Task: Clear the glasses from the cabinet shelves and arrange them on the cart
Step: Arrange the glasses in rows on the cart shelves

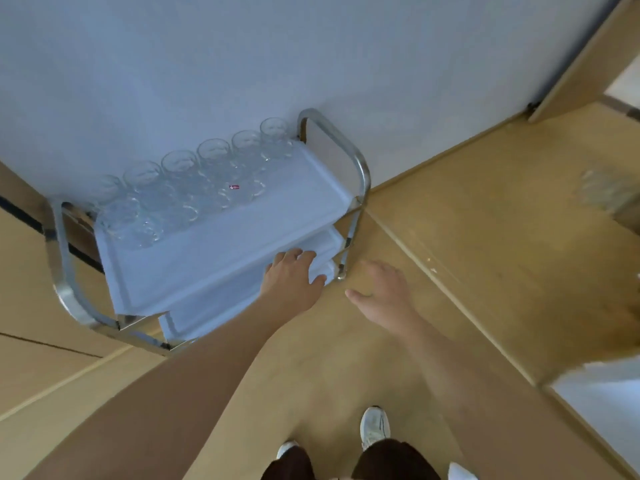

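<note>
A steel-framed cart (pixel 360 174) with white trays stands against the pale wall. Several clear glasses (pixel 180 188) stand in two rows along the far side of its top tray (pixel 221 251). My left hand (pixel 294 275) reaches below the top tray's near right corner and rests on the lower tray (pixel 329 242), fingers fairly straight, holding nothing. My right hand (pixel 381 292) hovers over the floor just right of the cart, fingers loosely spread and empty. Blurred glasses (pixel 606 192) show at the far right on a wooden surface.
Tan wooden floor (pixel 450 237) stretches to the right of the cart. A wooden door frame (pixel 581 60) rises at the upper right. A white panel (pixel 602 393) sits at the lower right. My two shoes (pixel 374 427) are at the bottom.
</note>
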A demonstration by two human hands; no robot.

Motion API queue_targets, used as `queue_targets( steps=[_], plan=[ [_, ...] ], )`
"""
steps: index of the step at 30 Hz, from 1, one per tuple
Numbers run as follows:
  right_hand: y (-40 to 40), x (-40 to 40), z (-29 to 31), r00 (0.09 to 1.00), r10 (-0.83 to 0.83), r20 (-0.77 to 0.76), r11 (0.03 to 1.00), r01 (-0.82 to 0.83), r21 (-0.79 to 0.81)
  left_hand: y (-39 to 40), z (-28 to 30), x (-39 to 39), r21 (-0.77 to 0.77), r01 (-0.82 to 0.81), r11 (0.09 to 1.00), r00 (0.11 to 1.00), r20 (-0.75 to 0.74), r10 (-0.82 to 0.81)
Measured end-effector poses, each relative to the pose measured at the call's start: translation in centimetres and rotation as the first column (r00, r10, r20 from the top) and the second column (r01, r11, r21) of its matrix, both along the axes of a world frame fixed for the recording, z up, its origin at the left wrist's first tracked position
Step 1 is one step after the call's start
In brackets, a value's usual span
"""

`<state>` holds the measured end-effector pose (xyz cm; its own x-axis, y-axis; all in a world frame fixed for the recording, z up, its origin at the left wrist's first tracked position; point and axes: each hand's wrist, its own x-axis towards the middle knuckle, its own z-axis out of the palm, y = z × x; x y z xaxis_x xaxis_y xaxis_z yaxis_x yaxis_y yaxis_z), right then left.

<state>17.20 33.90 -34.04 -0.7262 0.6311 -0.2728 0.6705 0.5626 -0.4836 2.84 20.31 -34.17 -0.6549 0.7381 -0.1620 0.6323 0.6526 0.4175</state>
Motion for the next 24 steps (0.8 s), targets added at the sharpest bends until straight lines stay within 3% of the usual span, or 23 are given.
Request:
queue_targets(
  steps=[10, 15, 24],
  plan=[
    [12.4, 11.8, 1.7, 0.940, -0.336, -0.058, 0.939, 0.339, 0.054, 18.2, 2.5, 9.8, -0.004, 0.384, 0.924, 0.918, -0.110, -0.382],
    [20.8, 17.6, 2.5, 0.890, -0.440, -0.119, 0.891, 0.449, 0.066, 28.6, 3.5, 15.4, 0.008, 0.456, 0.890, 0.883, -0.130, -0.452],
    [33.8, 25.1, 3.8, 0.819, -0.565, -0.097, 0.816, 0.572, 0.078, 44.6, 5.5, 22.2, 0.036, 0.584, 0.811, 0.807, -0.136, -0.575]
  ],
)
